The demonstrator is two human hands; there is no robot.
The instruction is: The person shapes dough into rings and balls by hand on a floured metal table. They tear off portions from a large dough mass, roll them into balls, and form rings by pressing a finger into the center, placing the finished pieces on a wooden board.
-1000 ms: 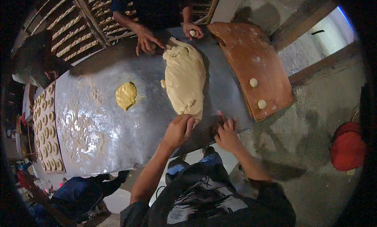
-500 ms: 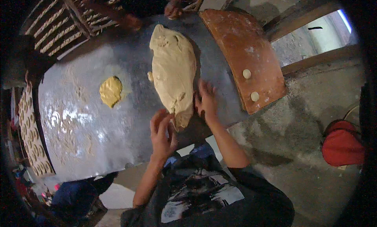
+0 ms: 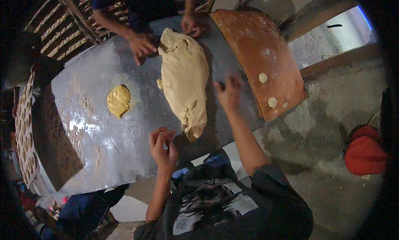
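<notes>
A long pale dough mass (image 3: pixel 185 80) lies on the floured metal table (image 3: pixel 104 136), its narrow end pointing toward me. My left hand (image 3: pixel 164 146) hovers just left of that end with its fingertips drawn together; I cannot see whether anything is pinched in them. My right hand (image 3: pixel 229 90) is raised to the right of the dough, near the edge of a brown wooden board (image 3: pixel 253 36), blurred, fingers apart, nothing visible in it. Two small dough balls (image 3: pixel 262 77) (image 3: pixel 272 101) sit on the board. A yellow lump (image 3: pixel 119 99) lies to the dough's left.
Across the table another person's hands (image 3: pixel 141 47) (image 3: pixel 192 24) work the dough's far end. A tray of ring-shaped pieces (image 3: pixel 23 128) stands at the left, racks (image 3: pixel 54 24) at the back left. A red object (image 3: pixel 365 150) lies on the concrete floor to the right.
Both my hands have come off the dough's near end. The left drew back toward me and closed its fingers; the right swung right, toward the board. The other person's hands shifted on the far end.
</notes>
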